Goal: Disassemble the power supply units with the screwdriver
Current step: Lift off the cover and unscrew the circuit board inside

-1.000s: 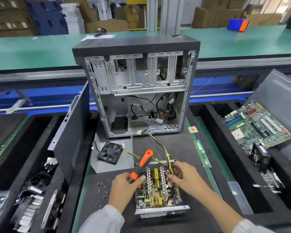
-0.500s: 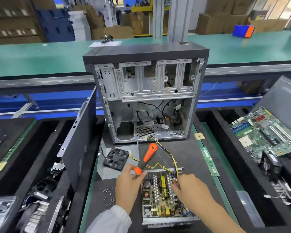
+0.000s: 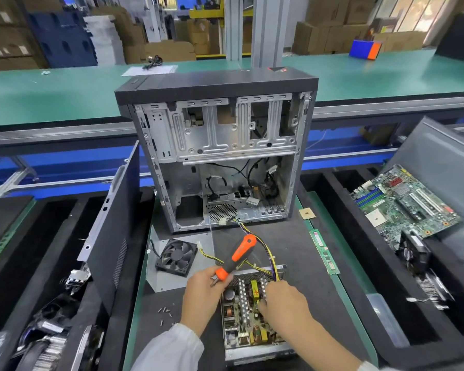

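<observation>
An opened power supply unit (image 3: 248, 332) lies on the dark mat in front of me, its circuit board and heat sinks bare. My left hand (image 3: 204, 295) grips an orange and black screwdriver (image 3: 237, 257) near its shaft, at the unit's far left corner; the handle points up and away. My right hand (image 3: 284, 301) rests on the board's right side with its fingers curled down among the parts by the yellow and purple cable bundle (image 3: 263, 250). What those fingers hold is hidden.
An empty PC case (image 3: 220, 156) stands upright behind the unit. A fan on a metal cover (image 3: 176, 257) lies to the left, with loose screws (image 3: 165, 311) nearby. A RAM stick (image 3: 324, 251) and motherboard (image 3: 402, 207) lie right. A side panel (image 3: 113, 236) leans left.
My view has shifted so the unit sits lower in the frame. The left hand with the screwdriver moved toward the unit's far left corner; the right hand stayed on the board.
</observation>
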Demonstrator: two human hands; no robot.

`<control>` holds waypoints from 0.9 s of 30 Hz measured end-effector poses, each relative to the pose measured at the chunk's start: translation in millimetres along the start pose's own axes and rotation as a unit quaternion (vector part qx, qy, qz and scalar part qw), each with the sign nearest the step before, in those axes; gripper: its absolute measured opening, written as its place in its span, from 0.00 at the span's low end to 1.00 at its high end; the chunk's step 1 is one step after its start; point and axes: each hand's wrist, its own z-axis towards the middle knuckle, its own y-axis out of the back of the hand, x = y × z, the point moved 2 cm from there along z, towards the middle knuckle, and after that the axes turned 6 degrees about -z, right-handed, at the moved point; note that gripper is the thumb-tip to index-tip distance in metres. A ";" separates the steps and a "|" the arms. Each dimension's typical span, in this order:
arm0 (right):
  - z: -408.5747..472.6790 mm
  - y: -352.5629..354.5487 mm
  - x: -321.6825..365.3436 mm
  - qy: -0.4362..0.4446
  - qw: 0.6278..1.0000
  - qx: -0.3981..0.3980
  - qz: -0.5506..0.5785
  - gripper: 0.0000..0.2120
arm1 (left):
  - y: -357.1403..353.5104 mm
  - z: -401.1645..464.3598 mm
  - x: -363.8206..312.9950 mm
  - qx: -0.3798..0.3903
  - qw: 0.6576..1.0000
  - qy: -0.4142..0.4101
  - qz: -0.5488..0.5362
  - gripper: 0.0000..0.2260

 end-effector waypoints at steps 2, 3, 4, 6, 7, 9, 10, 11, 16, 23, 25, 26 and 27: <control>-1.7 -1.1 -3.4 -0.010 1.000 -0.001 0.009 0.15 | 0.1 0.9 0.1 0.006 1.000 -0.003 0.003 0.12; -2.1 -1.6 -5.3 -0.013 1.000 -0.003 0.009 0.16 | 0.0 1.2 0.4 0.009 1.000 -0.005 0.005 0.11; -3.1 -1.7 -7.4 -0.014 1.000 -0.006 0.006 0.15 | -0.1 1.4 0.6 0.012 1.000 -0.007 0.007 0.11; -5.5 -0.2 -10.0 -0.015 1.000 -0.011 -0.003 0.16 | -0.7 2.2 0.5 0.023 1.000 -0.014 0.013 0.11; -6.6 1.1 -9.8 -0.009 1.000 -0.015 -0.014 0.17 | -1.0 2.8 0.3 0.028 0.999 -0.019 0.014 0.11; -7.9 4.2 -6.2 0.009 0.999 -0.025 -0.028 0.18 | -0.7 3.8 -1.5 0.034 0.999 -0.025 0.019 0.14; -8.8 6.7 -3.6 0.017 0.999 -0.030 -0.031 0.19 | -0.4 4.3 -2.6 0.035 0.999 -0.026 0.025 0.15; -9.8 8.9 -1.9 0.022 0.999 -0.034 -0.034 0.19 | -0.3 4.6 -3.2 0.035 0.999 -0.027 0.032 0.15; -12.6 11.6 -5.0 0.017 0.999 -0.018 -0.047 0.16 | 1.4 4.4 -4.1 0.030 0.998 -0.037 0.034 0.14; -11.9 17.2 -15.9 0.009 0.998 -0.014 -0.056 0.18 | 2.3 6.0 -0.5 0.038 0.998 -0.036 0.028 0.13; -11.0 18.3 -25.9 0.003 0.998 -0.024 -0.061 0.19 | 3.0 6.8 1.2 0.035 0.998 -0.038 0.022 0.11; -10.3 18.4 -31.2 -0.001 0.998 -0.029 -0.061 0.19 | 3.1 6.9 1.6 0.033 0.999 -0.038 0.020 0.10; -9.3 18.4 -36.2 -0.004 0.998 -0.032 -0.061 0.19 | 3.1 6.8 1.8 0.032 0.999 -0.039 0.020 0.10</control>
